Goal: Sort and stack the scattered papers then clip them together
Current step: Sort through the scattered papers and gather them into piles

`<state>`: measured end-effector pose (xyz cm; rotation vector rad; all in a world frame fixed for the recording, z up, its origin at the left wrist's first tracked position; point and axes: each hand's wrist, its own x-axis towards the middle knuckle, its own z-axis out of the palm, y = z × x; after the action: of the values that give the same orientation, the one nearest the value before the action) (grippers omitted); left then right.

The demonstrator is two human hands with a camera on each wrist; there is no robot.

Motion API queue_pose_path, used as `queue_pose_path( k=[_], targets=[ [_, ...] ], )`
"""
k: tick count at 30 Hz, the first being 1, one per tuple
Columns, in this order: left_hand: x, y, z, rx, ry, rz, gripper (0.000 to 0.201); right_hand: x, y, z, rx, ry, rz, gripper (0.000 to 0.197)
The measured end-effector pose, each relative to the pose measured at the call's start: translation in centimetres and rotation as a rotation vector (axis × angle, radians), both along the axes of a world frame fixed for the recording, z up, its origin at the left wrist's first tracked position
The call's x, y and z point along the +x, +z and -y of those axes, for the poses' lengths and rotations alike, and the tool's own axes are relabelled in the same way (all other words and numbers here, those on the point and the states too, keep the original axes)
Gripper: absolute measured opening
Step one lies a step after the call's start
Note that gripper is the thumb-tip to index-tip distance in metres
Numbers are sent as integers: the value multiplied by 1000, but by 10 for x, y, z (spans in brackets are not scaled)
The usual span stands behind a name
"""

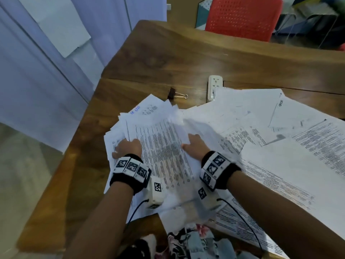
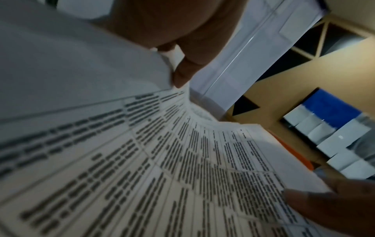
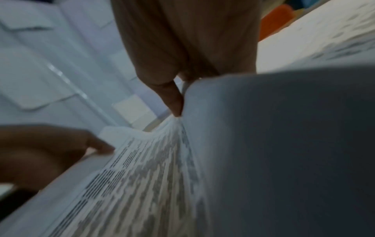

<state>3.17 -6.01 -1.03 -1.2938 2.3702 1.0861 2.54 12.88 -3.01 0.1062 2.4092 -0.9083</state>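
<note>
While both hands work at the near left part of the wooden table [image 1: 168,58], the gathered bundle of papers [image 1: 158,146] sits between them, its printed top sheet bowed upward. The left hand [image 1: 128,147] grips the bundle's left side, thumb on top and fingers curled under the sheets. The right hand [image 1: 195,146] holds the right side, thumb pressed along a sheet that rises steeply beside it; the other fingers are tucked behind paper, so how far they close I cannot tell beyond that pinch.

More loose sheets [image 1: 280,128] spread over the right half of the table, overlapping each other and running off the right and near edges of the view. A black binder clip [image 1: 173,93] lies on bare wood just beyond the bundle's far corner, apart from it. A white power strip [image 1: 214,86] lies near the clip, its near end covered by paper.

Open wood stretches past the clip toward the far edge, where a red chair [image 1: 242,15] stands. The table's left edge runs close beside the left hand, with floor below.

Both wrist views are blurred: each shows a thumb against curving printed sheets and the opposite hand's fingers [image 2: 334,200] at the frame edge. Text on the pages cannot be read.
</note>
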Motion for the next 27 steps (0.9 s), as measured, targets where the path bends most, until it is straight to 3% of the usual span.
queue_pose_path(
  k=[2, 4, 9, 12, 14, 18, 20, 21, 27],
  targets=[
    [7, -10, 4, -5, -68, 121, 53, 11, -2, 16, 63, 50, -24, 55],
    [11, -14, 1, 35, -104, 135, 60, 22, 3, 30, 25, 55, -59, 58],
    [10, -26, -2, -106, -265, 189, 56, 51, 21, 58, 135, 407, -523, 44],
    [15, -28, -2, -176, -300, 200, 61, 66, 22, 67, 101, 557, -644, 40],
    [16, -22, -2, -151, -277, 190, 56, 63, 20, 66, 47, 405, -601, 32],
    [16, -17, 4, -44, -174, 95, 63, 36, 12, 40, 31, -72, -244, 29],
    [19, -19, 5, -47, -191, 76, 65, 29, 1, 32, -37, -203, -120, 14],
    [19, -20, 5, -37, -192, 68, 65, 28, -3, 34, -67, -227, -98, 9],
    [20, -29, 11, -51, -206, 26, 68, 38, -7, 57, -192, -202, -60, 43]
  ],
)
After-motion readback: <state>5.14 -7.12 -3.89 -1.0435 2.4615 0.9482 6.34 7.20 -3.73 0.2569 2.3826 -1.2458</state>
